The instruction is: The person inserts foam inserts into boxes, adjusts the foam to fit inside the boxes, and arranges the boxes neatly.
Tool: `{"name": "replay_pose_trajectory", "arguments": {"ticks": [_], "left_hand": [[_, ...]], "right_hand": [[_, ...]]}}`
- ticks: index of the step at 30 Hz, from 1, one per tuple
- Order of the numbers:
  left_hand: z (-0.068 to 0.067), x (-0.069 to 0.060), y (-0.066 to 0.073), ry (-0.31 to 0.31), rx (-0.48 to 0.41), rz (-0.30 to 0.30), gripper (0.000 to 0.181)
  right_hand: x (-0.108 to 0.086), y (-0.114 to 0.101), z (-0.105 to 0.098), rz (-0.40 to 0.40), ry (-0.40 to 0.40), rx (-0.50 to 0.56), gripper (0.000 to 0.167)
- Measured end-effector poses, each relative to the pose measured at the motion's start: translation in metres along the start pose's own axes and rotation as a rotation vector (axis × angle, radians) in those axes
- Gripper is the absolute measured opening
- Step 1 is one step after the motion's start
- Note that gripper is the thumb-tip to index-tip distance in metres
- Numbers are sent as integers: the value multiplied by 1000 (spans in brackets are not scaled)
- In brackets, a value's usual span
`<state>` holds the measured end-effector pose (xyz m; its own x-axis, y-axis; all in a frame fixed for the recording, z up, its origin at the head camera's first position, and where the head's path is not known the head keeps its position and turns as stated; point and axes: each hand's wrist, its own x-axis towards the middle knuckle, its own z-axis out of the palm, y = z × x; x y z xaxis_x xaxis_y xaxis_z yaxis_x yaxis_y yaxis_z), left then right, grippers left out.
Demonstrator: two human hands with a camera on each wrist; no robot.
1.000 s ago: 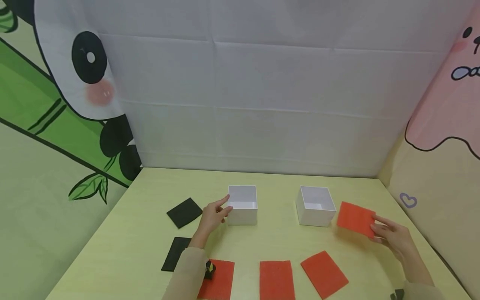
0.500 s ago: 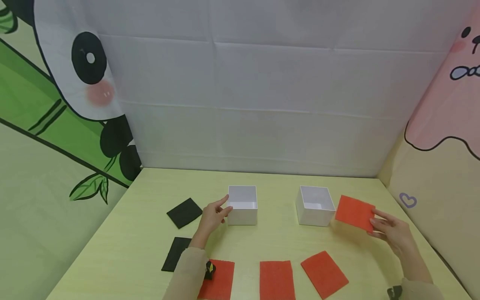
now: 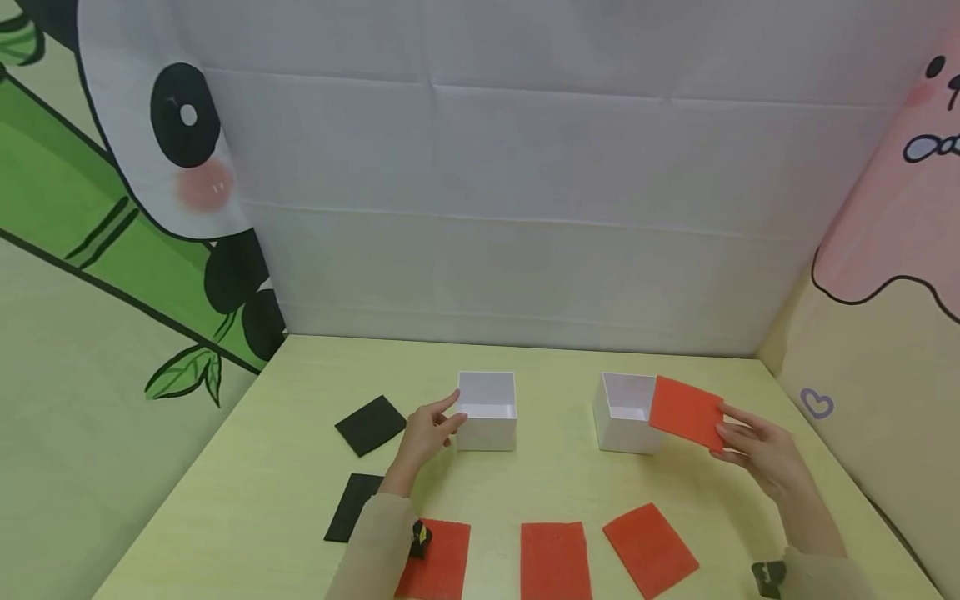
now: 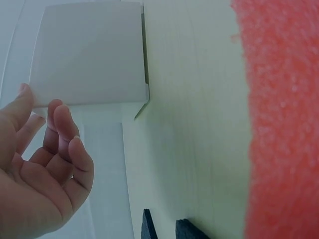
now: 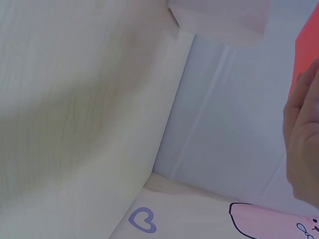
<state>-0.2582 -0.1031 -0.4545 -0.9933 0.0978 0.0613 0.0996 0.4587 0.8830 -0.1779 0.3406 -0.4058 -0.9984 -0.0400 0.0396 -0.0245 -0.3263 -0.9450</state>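
My right hand [image 3: 757, 450] pinches a red foam sheet [image 3: 686, 412] by its right edge. The sheet is raised and tilted, covering the right part of the right white box [image 3: 621, 433] in the head view. At the left white box [image 3: 486, 433], my left hand [image 3: 427, 433] holds the left side with thumb and index finger; the left wrist view shows these fingers at a corner of that box [image 4: 89, 55]. Only part of the right hand [image 5: 304, 134] and the red sheet appear at the edge of the right wrist view.
Along the front of the table [image 3: 262, 467] lie three red sheets: left [image 3: 442, 567], middle [image 3: 556, 560] and right [image 3: 651, 550]. Two black sheets, one farther back [image 3: 371, 425] and one nearer [image 3: 348, 510], lie at the left. A white cloth wall [image 3: 525, 208] stands behind the table.
My right hand has carried the red foam sheet up and leftward, from beside the right box to overlapping it in view. My left hand has stayed at the left box.
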Motion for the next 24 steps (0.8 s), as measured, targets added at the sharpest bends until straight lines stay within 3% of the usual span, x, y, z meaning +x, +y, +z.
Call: {"name": "replay_pose_trajectory", "arguments": {"ticks": [18,24], "left_hand": [[0,0,2,21,-17,4,48],[1,1,1,25,-8,3,49]], "right_hand": [[28,16,57,36,-27,-144,31],[39,25,75,59,-26,-181,43]]}}
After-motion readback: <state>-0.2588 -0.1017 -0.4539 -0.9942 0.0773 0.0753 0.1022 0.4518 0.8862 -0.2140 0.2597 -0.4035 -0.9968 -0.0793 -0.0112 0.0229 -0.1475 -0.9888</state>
